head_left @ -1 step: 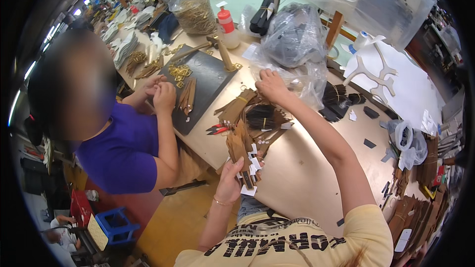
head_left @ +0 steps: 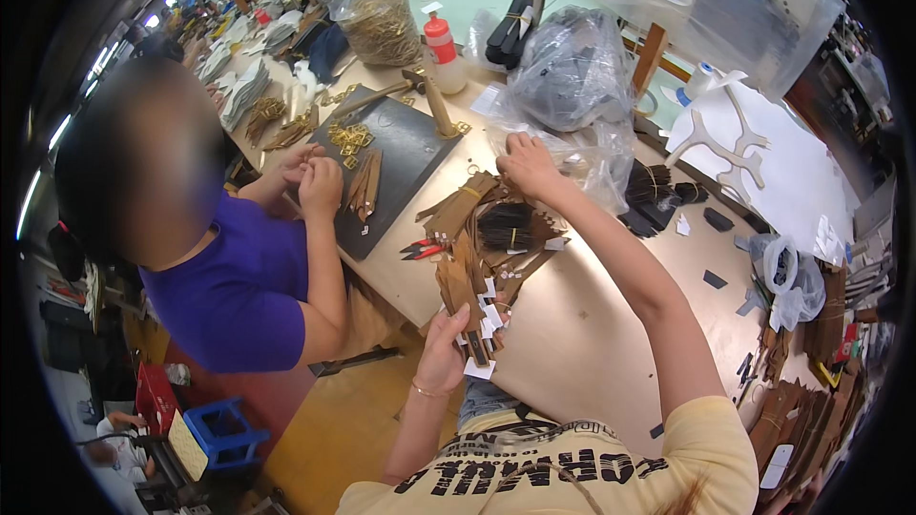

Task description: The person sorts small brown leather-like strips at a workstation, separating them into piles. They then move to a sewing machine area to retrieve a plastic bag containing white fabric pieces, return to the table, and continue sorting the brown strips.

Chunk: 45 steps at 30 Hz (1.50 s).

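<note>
My left hand (head_left: 441, 351) is closed round a bundle of brown leather strips (head_left: 463, 291) with small white tags, held at the table's near edge. My right hand (head_left: 528, 167) reaches forward to the edge of a crumpled clear plastic bag (head_left: 596, 157). Its fingers curl downward, and whatever they pinch is hidden. Between my hands lie a black bundle of thin strips (head_left: 506, 226) tied with a band and another banded bundle of brown strips (head_left: 463, 205). Red-handled thread snips (head_left: 422, 250) lie left of them.
A person in a purple top (head_left: 229, 286) works at the left beside a black board (head_left: 382, 195) with gold buckles (head_left: 350, 140) and a hammer (head_left: 382, 95). A red-topped bottle (head_left: 442, 52) and a bag of brass hardware (head_left: 377, 24) stand behind. More brown strips (head_left: 787, 420) lie right.
</note>
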Motion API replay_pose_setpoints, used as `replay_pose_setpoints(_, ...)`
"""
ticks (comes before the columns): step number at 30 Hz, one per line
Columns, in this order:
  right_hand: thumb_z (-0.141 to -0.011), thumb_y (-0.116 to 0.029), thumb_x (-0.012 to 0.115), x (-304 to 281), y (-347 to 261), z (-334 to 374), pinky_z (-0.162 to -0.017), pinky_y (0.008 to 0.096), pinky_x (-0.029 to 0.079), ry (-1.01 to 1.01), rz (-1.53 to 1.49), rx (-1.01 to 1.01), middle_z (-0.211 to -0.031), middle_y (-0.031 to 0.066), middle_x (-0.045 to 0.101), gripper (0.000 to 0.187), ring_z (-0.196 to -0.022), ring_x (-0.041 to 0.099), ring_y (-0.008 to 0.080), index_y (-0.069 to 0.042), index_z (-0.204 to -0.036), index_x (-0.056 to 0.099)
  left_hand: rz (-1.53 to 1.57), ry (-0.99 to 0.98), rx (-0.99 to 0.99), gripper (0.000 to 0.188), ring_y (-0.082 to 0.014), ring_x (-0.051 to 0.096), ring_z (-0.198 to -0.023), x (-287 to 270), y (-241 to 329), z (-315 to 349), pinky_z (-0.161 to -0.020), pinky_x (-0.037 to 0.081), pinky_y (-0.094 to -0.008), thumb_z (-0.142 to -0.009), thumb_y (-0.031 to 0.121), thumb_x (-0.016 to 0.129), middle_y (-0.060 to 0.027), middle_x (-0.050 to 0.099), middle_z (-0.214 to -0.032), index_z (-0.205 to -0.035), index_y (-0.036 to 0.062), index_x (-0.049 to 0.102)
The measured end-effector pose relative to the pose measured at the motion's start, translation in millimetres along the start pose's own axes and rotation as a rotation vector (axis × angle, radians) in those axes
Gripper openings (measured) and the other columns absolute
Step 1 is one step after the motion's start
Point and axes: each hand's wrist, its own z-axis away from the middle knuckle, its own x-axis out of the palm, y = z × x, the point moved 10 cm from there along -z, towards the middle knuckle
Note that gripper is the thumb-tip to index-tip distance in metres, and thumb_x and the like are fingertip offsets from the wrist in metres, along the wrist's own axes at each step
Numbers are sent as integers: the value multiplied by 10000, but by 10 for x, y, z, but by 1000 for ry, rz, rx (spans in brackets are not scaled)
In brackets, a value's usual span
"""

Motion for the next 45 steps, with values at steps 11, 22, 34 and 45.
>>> replay_pose_setpoints(11,-783,-239,718,-826,14,762,-989,414,348,168,-607,50,-1203,95,553,144,-1168,466,290,-115,-855,733,61,-62,34,486,-211,669,-816,134,60,-255,-736,563,-332,-989,276,471,-199,658,-1048,-1347,-48,422)
replay_pose_setpoints(22,-755,-155,737,-1221,-235,1921,-824,400,469,90,-892,231,-952,156,635,220,-907,612,314,23,-878,699,-259,-182,-170,387,-111,631,-816,547,-375,-150,-696,521,-261,-909,229,654,-112,674,-1021,-1197,-11,560)
replay_pose_setpoints(34,-846,-104,635,-799,-698,1864,-890,373,436,85,-970,-24,-1015,132,600,185,-975,571,264,30,-966,590,-1,-17,196,305,-83,625,-698,299,-46,147,-610,511,-236,-853,260,709,-43,670,-811,-997,2,631)
replay_pose_setpoints(45,-849,-121,633,-772,-832,1886,-893,384,436,5,-1075,47,-1018,130,596,187,-983,564,268,25,-960,593,55,-125,200,286,-76,616,-683,457,-65,193,-580,514,-220,-865,218,697,-47,657,-791,-979,-30,616)
